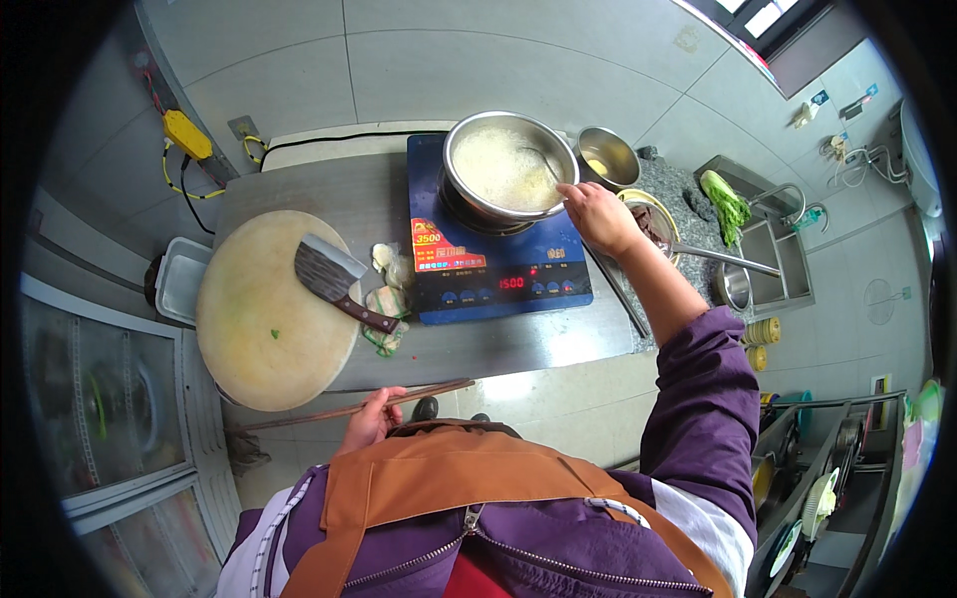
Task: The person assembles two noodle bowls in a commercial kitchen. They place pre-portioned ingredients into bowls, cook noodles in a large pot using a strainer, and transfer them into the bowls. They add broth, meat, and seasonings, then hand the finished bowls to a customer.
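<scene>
Over the right rim of a steel pot (509, 174), my right hand (601, 217) is closed on the handle of a metal spoon (551, 168). The spoon's lower end dips into pale, foamy liquid that fills much of the pot; its tip is hidden. The pot stands on a blue induction cooker (498, 269) with a lit red display. Low at the left, close to my body, my left hand (373, 419) is closed round long brown chopsticks (329, 413), held roughly level in front of the counter edge.
A cleaver (334, 274) lies on a round chopping board (264, 329). Wrapped food pieces (387, 302) sit beside the cooker. Right of the pot are a steel bowl (609, 159), a long-handled ladle (726, 259), leafy greens (725, 204) and a sink (778, 259).
</scene>
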Available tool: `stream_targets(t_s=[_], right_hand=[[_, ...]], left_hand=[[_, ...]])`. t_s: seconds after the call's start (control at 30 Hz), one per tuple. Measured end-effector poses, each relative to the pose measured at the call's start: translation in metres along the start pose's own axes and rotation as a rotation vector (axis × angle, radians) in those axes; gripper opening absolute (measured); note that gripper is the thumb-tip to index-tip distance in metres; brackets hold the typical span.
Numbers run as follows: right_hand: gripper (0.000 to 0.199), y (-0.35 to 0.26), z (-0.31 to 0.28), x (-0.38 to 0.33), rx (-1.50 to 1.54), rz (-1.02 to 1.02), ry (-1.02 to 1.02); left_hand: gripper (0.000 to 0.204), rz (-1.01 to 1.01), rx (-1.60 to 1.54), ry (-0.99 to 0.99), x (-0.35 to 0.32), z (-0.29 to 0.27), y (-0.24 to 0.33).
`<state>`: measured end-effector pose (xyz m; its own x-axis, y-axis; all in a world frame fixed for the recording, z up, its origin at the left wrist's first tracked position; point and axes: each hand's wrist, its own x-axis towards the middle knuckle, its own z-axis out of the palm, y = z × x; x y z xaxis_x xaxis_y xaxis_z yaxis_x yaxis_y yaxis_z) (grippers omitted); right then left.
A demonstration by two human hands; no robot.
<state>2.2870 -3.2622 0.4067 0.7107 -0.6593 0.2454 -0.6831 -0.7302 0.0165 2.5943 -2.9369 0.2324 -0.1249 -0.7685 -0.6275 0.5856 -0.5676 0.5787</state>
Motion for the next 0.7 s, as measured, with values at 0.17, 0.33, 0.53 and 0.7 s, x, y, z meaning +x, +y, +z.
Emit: stream_targets(t_s=[0.17, 0.33, 0.53, 0.7], right_hand=[[0.022, -0.012, -0.020, 0.007, 0.172, 0.181, 0.095], [0.024, -0.015, -0.037, 0.016, 0.379, 0.378, 0.113], [0.028, -0.014, -0.021, 0.026, 0.879, 0.662, 0.118], [0.026, -0.008, 0.001, 0.027, 1.322, 0.839, 0.233]], left_hand=[[0.034, -0.006, -0.003, -0.013, 0.000, 0.002, 0.001], [0.033, -0.032, -0.014, -0.002, -0.001, 0.004, 0.001], [0.032, -0.021, -0.002, 0.002, -0.003, 0.004, 0.001], [0.032, -0.031, 0.005, -0.012, -0.003, 0.000, 0.000]])
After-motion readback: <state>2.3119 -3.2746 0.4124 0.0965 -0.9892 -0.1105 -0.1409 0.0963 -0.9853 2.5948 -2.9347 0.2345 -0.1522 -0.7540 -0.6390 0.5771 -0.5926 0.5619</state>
